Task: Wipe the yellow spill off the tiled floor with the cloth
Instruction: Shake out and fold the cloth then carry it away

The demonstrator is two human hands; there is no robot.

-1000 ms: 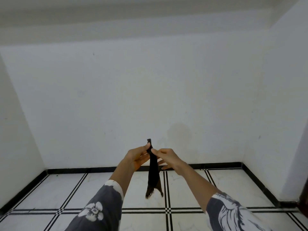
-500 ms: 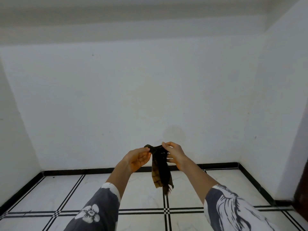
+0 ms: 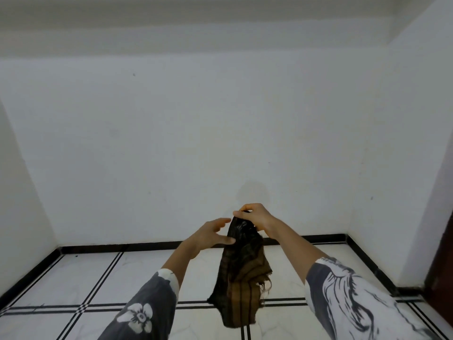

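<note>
Two hands up front: right hand (image 3: 257, 217) pinches the cloth (image 3: 241, 273) by its top edge, so it dangles at 12 o'clock over the tiled floor (image 3: 73, 278). Left hand (image 3: 210, 238) is spread open beside it. Looks thin, floppy, frayed; I'd bunch it mid-fabric. No yellow spill visible.

— How many cloths are up there?
— One dark brown-and-black fringed cloth (image 3: 241, 271), hanging in the air.
— And hands?
— Two bare hands: a left hand (image 3: 210, 238) and a right hand (image 3: 257, 217), each with one grey-and-white patterned sleeve.
— Walls?
— Three white plaster walls in view, above one white tiled floor (image 3: 73, 278) with black lines.
</note>
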